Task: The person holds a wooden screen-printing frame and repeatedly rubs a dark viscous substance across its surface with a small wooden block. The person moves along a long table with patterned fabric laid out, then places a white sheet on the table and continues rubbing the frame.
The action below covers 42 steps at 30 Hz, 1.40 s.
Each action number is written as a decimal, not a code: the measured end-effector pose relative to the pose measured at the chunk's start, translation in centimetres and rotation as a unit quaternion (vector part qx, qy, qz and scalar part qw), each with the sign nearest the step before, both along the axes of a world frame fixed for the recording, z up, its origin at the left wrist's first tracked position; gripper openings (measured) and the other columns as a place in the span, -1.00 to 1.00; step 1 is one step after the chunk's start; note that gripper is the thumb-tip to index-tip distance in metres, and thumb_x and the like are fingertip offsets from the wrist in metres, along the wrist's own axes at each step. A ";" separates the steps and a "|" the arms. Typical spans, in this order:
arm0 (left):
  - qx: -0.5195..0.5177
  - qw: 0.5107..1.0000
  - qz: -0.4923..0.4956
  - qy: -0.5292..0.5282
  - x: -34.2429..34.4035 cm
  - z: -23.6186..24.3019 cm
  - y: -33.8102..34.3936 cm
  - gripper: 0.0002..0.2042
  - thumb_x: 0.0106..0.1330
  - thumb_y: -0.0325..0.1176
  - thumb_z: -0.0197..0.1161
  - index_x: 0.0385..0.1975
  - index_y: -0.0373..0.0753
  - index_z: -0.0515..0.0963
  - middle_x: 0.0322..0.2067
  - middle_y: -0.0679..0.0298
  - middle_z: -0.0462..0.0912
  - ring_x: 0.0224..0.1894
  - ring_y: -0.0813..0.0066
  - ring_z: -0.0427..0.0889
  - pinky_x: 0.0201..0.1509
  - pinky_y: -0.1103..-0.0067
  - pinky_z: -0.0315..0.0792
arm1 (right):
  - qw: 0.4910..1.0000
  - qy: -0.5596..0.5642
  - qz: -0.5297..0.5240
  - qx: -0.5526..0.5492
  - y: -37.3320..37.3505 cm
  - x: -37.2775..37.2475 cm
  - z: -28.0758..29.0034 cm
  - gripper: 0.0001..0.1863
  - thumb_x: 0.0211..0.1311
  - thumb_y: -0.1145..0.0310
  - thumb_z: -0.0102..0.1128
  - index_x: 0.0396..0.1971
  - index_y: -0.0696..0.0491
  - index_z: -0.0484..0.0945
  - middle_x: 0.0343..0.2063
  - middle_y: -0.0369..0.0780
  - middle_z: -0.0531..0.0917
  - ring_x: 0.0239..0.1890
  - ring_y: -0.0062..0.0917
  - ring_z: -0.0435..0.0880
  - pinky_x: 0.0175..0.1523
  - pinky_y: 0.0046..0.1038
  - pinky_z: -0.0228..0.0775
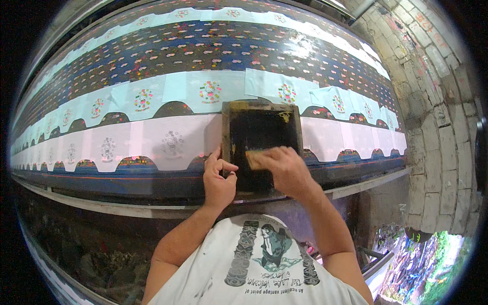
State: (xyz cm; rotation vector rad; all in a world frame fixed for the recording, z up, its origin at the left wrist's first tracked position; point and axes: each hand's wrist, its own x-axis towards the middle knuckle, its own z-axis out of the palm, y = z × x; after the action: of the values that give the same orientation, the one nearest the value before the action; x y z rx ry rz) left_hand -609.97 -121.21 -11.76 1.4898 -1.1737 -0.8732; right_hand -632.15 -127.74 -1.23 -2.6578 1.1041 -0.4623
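A dark rectangular screen frame [262, 113] lies over a row of pale pink fabric pieces [170, 134] on a long table. My left hand [218, 180] grips the frame's left edge, fingers curled. My right hand [284, 170] is shut on a tan wooden-looking squeegee [254, 158], held inside the screen over its dark ink-stained surface. The pink pieces to the left carry dark printed designs, the nearest one faint; those to the right show no print from here. What lies beneath the screen is hidden.
Behind it run rows of light blue fabric pieces [198, 86] with colourful prints, on a dark, speckled table top [203, 51]. The table's front rail [127, 206] is just before me. A worn block wall or floor [434, 152] is at the right, with a bright opening [417, 269] at lower right.
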 end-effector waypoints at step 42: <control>-0.055 0.995 0.014 0.082 -26.5 0.0 -3.7 -0.79 0.08 -0.70 0.37 -0.32 -0.27 0.74 0.47 -0.23 0.54 0.56 -0.03 0.49 0.62 0.27 0.29 | 0.904 -0.334 -0.207 0.169 5.7 -36.2 -4.8 -0.60 0.30 0.38 0.54 0.14 0.06 0.78 0.18 -0.07 0.79 0.45 -0.03 0.59 0.63 0.09 0.30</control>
State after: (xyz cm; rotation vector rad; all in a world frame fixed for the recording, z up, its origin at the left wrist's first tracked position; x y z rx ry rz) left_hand -636.51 -124.91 -11.78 1.3166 -1.0605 -0.8819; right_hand -668.38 -122.04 -6.00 -1.7339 1.3396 -1.0498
